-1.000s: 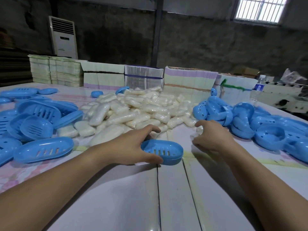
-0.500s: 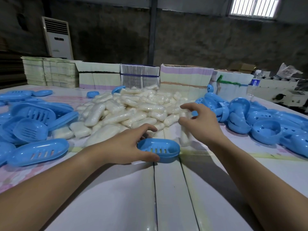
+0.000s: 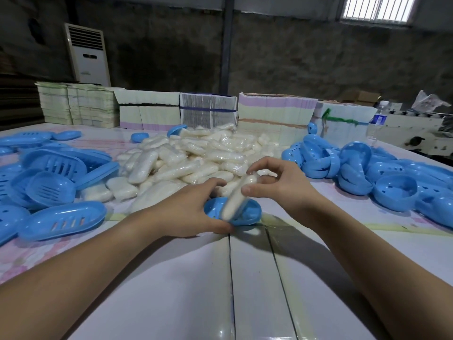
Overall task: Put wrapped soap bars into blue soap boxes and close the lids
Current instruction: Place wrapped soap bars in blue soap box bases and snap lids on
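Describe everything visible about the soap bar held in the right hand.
The soap bar is a whitish oblong in clear, glossy wrap. It is tilted, its lower end inside the open blue soap box, its upper end pinched by the right hand. The left hand grips the box, not the bar.

Soap box (image 3: 247, 213): plain light blue. Soap bar (image 3: 236, 198): creamy white under clear wrap. Heap of soap bars (image 3: 196, 158): the same creamy white. Piles of box halves (image 3: 56, 177): light blue, some slotted. Table (image 3: 171, 290): glossy white, faint pink print at left. Stacked cartons (image 3: 274, 111): cream with lilac bands. Air conditioner (image 3: 87, 55): white.
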Motion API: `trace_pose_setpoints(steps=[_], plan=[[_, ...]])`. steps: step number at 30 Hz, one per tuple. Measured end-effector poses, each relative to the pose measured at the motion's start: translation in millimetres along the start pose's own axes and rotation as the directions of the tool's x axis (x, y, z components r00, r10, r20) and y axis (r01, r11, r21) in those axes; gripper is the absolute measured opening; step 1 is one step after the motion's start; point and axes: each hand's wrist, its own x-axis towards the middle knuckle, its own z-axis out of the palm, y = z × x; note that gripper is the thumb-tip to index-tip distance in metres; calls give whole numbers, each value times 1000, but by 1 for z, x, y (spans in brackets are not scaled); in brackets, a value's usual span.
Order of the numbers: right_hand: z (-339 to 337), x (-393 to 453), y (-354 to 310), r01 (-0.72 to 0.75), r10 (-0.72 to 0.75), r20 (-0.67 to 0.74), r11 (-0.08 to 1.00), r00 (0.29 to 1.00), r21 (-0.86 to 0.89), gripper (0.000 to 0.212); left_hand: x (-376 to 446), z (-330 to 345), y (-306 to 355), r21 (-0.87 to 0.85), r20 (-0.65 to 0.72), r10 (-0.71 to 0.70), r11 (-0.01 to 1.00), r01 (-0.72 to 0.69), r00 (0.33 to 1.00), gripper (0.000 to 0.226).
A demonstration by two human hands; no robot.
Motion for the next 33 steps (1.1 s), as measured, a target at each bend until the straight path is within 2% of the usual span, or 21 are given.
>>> trace_pose_setpoints(steps=[4,7,14,19,22,28,33], plan=[[5,-2,6,5,-5,-32,1000,999,-6,34,0,0,-1,12,-11,-2,1000,2,1000,88],[12,-3,8,12,-12,-2,998,1000,-60,36,0,1,-2,16,-22,-1,1000,2,1000,87],[9,-3,4,151,-137,70,956,988,-253,32,2,0,-3,25,-27,4,1000,-3,1000,85],[-8,2,3,120,-16,221,877,975,-466,39,1,-1,-3,39,-18,15,999,-14,1000,85],[-19,3,0,102,44,242,822,969,-560,33,2,-1,-3,43,-14,14,999,-14,1000,84],[-19,3,4,48,57,196,867,979,-495,21,0,0,-1,14,-19,2,1000,-2,1000,82],[-11,3,9,18,69,151,860,986,-509,20,-1,1,3,-55,-12,-22,998,21,1000,78]])
